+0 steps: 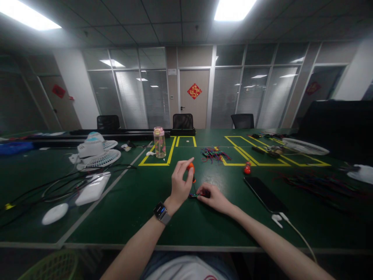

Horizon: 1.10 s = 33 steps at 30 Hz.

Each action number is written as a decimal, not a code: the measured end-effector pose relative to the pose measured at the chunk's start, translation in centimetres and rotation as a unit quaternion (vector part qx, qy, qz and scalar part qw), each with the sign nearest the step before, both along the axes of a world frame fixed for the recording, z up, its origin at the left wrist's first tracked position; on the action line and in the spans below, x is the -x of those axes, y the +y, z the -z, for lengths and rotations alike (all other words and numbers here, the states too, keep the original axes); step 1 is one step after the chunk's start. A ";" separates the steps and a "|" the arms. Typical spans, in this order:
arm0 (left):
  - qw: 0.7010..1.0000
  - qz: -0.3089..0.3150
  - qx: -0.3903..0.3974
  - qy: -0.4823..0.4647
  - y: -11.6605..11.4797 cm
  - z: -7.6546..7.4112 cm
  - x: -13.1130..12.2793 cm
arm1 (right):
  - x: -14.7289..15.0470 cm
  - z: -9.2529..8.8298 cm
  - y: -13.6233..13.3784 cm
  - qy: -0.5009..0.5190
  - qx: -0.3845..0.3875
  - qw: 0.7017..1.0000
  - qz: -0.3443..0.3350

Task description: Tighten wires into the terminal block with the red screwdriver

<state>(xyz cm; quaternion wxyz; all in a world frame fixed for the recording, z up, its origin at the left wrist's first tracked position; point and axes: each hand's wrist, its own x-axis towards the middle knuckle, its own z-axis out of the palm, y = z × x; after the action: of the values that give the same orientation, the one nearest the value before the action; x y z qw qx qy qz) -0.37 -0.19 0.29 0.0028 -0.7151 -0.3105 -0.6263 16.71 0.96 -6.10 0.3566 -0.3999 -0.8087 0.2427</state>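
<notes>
My left hand [180, 182], with a watch on its wrist, is closed around the orange and black handle of a screwdriver [191, 168]. The screwdriver stands nearly upright, its thin shaft pointing down to a small dark and greenish piece with coloured wires [193, 195] on the green table. My right hand [215, 197] pinches that wired piece between thumb and fingertips, low against the tabletop. Part of the piece is hidden under the right fingers. Whether the screwdriver's tip touches it, I cannot tell.
A bundle of coloured wires [215, 154] lies ahead, with more wires [323, 186] at right. Nearby are a small red-orange object [247, 168], a phone [264, 193] with a cable, a pink-lidded bottle [160, 144], a white fan [99, 153] and a mouse [55, 214].
</notes>
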 end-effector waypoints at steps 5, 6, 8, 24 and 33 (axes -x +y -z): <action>1.000 -0.029 -0.002 -0.005 0.0 0.0 0.0 | 0.0 0.1 0.1 -0.003 0.000 1.000 0.001; 1.000 -0.025 0.004 -0.001 0.0 -0.1 0.0 | 0.0 0.2 0.1 -0.002 -0.002 1.000 0.000; 1.000 -0.011 0.013 0.005 -0.1 -0.1 0.1 | -0.1 0.3 0.2 -0.001 -0.005 1.000 -0.003; 0.999 0.021 0.018 0.017 -0.1 -0.1 0.1 | -0.1 -0.1 -0.1 -0.002 0.001 1.000 -0.001; 1.000 -0.016 -0.016 0.006 -0.1 -0.2 0.0 | 0.0 -0.1 -0.1 0.004 0.004 1.000 -0.002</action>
<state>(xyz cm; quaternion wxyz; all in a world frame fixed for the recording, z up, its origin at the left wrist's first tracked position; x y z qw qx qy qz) -0.32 -0.27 0.45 0.0257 -0.7136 -0.3118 -0.6268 16.74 0.85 -5.99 0.3574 -0.3987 -0.8073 0.2481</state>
